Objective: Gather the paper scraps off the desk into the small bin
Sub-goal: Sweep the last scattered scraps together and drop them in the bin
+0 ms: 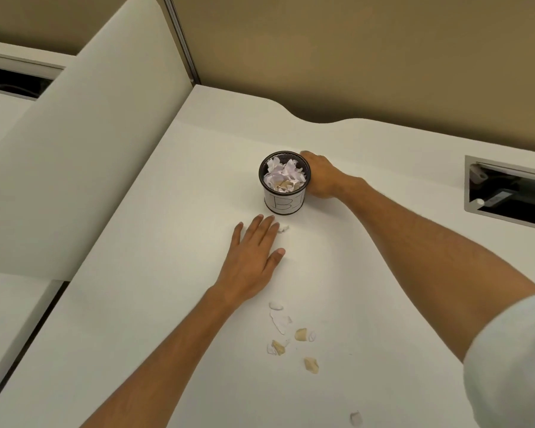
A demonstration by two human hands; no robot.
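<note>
The small bin, a black mesh cup with a white label, stands upright on the white desk, stuffed with crumpled white and tan paper. My right hand grips the bin's right side. My left hand lies flat on the desk with straight fingers, just in front of the bin. One small white scrap sits beside its fingertips. Several white and tan scraps lie scattered closer to me, and one lone scrap rests near the front edge.
A white partition panel rises along the desk's left side. A tan wall backs the desk. An open cable hatch is cut into the desk at the far right.
</note>
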